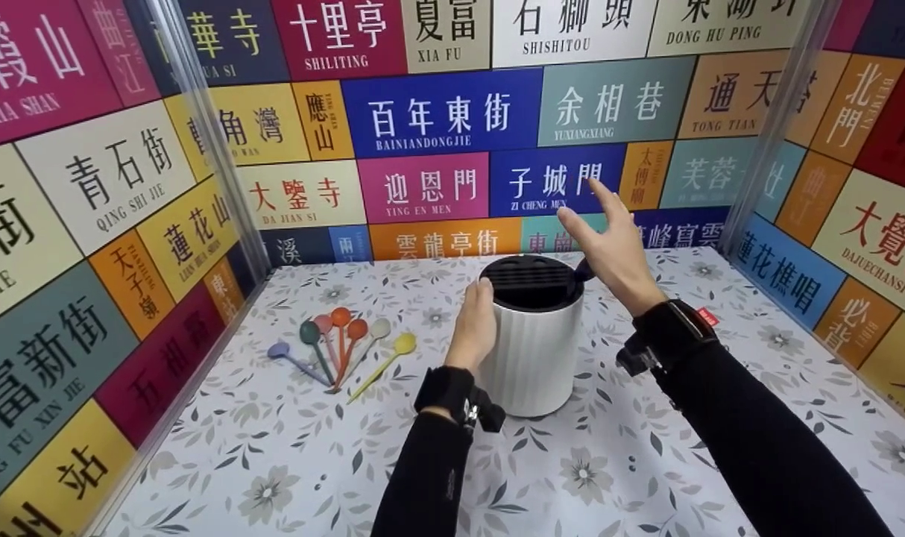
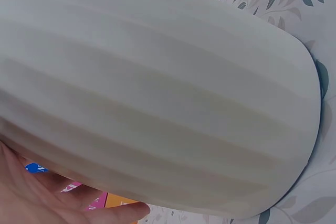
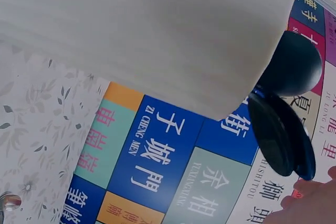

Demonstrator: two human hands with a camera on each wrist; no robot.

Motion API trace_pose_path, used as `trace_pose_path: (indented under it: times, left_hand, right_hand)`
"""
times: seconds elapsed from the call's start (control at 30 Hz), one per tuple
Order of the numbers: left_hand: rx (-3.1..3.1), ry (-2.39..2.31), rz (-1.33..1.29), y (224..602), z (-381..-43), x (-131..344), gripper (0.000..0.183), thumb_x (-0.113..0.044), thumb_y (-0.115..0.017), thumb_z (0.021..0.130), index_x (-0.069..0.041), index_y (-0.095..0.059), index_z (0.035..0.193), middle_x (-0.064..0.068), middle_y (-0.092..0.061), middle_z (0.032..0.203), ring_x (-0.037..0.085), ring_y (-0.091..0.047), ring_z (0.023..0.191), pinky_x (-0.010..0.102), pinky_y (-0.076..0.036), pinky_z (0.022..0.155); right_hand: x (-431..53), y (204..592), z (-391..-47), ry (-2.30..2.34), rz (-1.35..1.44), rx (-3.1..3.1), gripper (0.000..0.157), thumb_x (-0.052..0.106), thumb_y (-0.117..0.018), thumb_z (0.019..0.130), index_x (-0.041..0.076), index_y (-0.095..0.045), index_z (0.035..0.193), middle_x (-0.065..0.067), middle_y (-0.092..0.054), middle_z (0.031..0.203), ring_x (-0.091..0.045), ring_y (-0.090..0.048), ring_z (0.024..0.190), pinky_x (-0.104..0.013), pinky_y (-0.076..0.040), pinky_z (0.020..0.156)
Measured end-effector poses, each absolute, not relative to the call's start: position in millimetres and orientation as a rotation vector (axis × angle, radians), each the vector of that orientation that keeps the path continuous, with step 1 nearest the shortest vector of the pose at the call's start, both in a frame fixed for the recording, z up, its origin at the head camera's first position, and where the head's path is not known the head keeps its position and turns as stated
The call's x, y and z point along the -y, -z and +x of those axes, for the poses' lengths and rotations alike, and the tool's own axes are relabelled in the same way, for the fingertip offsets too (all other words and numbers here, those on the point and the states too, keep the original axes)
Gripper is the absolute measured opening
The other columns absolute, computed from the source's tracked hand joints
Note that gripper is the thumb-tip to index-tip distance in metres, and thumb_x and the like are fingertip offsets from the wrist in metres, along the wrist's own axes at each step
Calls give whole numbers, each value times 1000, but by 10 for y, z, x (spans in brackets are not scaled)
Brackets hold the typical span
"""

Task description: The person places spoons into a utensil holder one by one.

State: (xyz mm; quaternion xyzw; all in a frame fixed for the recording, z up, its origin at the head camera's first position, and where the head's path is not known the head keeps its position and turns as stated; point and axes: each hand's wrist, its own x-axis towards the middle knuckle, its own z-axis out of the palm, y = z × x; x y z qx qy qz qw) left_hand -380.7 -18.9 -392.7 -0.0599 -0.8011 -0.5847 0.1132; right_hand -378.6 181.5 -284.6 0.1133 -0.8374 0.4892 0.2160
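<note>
A white ribbed utensil holder (image 1: pixel 531 365) with a black slotted top (image 1: pixel 531 274) stands upright on the table. My left hand (image 1: pixel 473 327) rests along its left side, fingers reaching up to the rim. In the left wrist view the ribbed wall fills most of the picture, with part of that hand (image 2: pixel 58 198) at lower left. My right hand (image 1: pixel 616 252) is raised beside the rim on the right, thumb and fingers spread. Close to it, a dark piece (image 1: pixel 584 270) sticks out from the rim; the right wrist view shows its rounded, spoon-like dark shapes (image 3: pixel 281 135).
Several coloured spoons lie fanned out left of the holder, among them a yellow spoon (image 1: pixel 404 344), a blue spoon (image 1: pixel 279 350) and a green spoon (image 1: pixel 310 333). The table has a floral cover (image 1: pixel 273 485). Sign-printed panels (image 1: pixel 445 112) wall in the back and both sides.
</note>
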Motion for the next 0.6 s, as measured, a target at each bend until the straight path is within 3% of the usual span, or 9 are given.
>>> trace_pose_path:
  times: [0.2, 0.6]
  left_hand:
    - [2344, 1708, -177, 3941, -3812, 187, 61, -42, -23, 114, -2, -45, 154, 18, -47, 158, 33, -41, 148, 43, -31, 122]
    - [2345, 1706, -200, 3939, -3808, 181, 62, -42, -21, 114, 0, -42, 155, 20, -45, 159, 34, -40, 148, 44, -31, 122]
  right_hand:
    - [-2060, 2965, -3819, -1420, 284, 2298, 93, 63, -52, 102, 21, -5, 170, -8, -2, 176, -28, -3, 161, -56, -1, 127]
    - [-2642, 3308, -3970, -1362, 140, 2400, 100, 63, -53, 102, 12, 1, 169, -20, 2, 174, -37, 1, 160, -60, -2, 126]
